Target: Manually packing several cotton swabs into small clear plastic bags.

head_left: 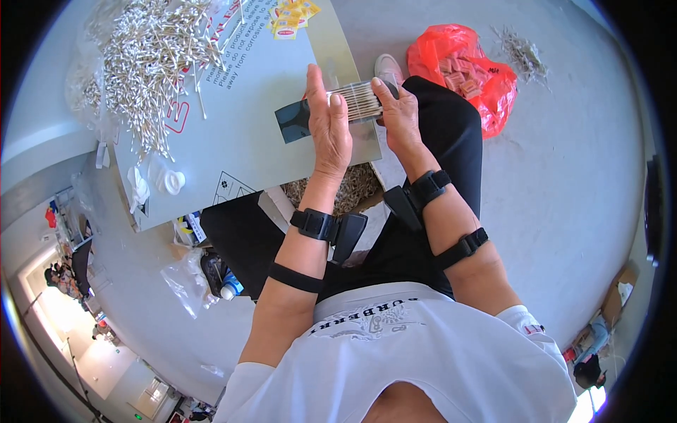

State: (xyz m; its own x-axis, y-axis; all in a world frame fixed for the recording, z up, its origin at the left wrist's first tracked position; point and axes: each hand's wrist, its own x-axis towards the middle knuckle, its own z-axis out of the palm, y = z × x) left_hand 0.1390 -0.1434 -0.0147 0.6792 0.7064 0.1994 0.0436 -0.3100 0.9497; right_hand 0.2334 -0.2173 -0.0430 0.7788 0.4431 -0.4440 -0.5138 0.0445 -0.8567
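Observation:
Between my two hands is a clear, flat pack of cotton swabs point(358, 101), the sticks lying side by side. My left hand point(330, 134) holds its left end, with the index finger stretched out and the thumb upright beside the pack. My right hand point(400, 118) grips the right end, its thumb lying over the top. Most of the other fingers are hidden behind the hands and pack. On the table beside my left hand is a dark, shiny rectangular piece point(290, 122). A large heap of loose cotton swabs point(151, 60) covers the table's far left.
The pack is above the right edge of the table point(240, 141). Yellow packets point(290, 17) lie at the far edge, a white tape-like roll point(171, 182) at the near left. Below stands a box of loose sticks point(356, 189). A red bag of small packs point(462, 77) is on the floor.

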